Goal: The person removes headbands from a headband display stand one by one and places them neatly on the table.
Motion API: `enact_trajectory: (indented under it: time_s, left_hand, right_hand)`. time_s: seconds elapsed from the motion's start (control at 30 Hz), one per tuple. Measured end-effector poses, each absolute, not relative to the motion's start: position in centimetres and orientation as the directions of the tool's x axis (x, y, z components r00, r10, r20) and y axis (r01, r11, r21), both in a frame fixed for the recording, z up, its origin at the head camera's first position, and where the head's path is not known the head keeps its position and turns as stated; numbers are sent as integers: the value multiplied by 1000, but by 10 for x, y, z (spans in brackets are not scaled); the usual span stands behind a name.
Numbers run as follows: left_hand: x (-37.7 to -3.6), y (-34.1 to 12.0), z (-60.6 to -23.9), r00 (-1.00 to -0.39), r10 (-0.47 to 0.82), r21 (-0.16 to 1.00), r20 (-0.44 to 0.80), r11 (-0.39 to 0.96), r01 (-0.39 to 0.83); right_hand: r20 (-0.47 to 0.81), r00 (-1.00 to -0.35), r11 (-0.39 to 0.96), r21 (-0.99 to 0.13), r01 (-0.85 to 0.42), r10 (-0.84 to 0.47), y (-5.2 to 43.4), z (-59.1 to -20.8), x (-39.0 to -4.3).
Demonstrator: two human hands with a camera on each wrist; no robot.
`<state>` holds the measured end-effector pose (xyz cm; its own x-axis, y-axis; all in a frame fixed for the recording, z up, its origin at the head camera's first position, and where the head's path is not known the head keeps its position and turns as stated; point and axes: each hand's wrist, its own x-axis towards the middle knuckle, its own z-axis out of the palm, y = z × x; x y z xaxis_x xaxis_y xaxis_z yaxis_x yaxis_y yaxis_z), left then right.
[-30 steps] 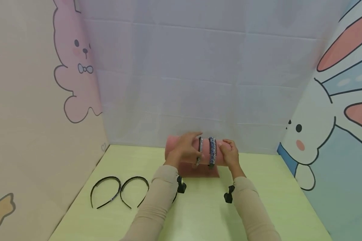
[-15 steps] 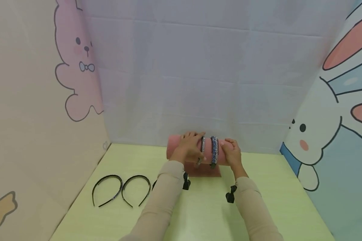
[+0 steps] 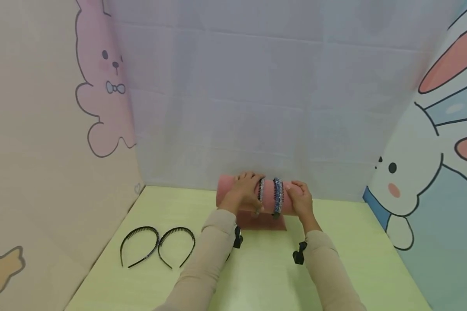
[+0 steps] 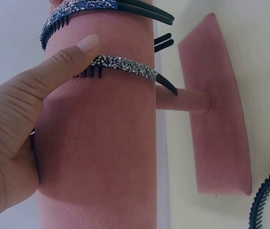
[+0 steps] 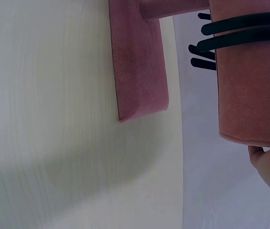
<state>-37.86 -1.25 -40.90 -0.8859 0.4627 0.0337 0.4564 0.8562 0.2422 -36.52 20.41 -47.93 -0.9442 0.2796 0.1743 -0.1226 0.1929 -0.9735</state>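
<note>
Head view, frame centre: left hand [image 3: 244,192] rests on the pink roll [image 3: 228,191], its thumb [image 4: 63,62] touching the silver headband [image 4: 125,66] on it. Right hand [image 3: 300,199] cups the roll's right end, fingers curved. Two black headbands [image 3: 157,246] lie lower left on the tabletop [image 3: 264,276].

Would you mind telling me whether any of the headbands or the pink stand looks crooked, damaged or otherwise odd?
Nothing stands out. Two rhinestone headbands sit side by side across the pink velvet roll, its base flat on the table. The left hand and right hand steady the roll. Two black toothed headbands lie on the table.
</note>
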Motion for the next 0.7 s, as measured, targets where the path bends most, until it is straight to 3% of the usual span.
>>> enact_trajectory:
  time_s: [0.7]
  left_hand:
    - [-378,-30,-414,-878,470,207,92,853,478]
  right_hand:
    - [187,-943,205,-970,-132,274,206,-482,-367]
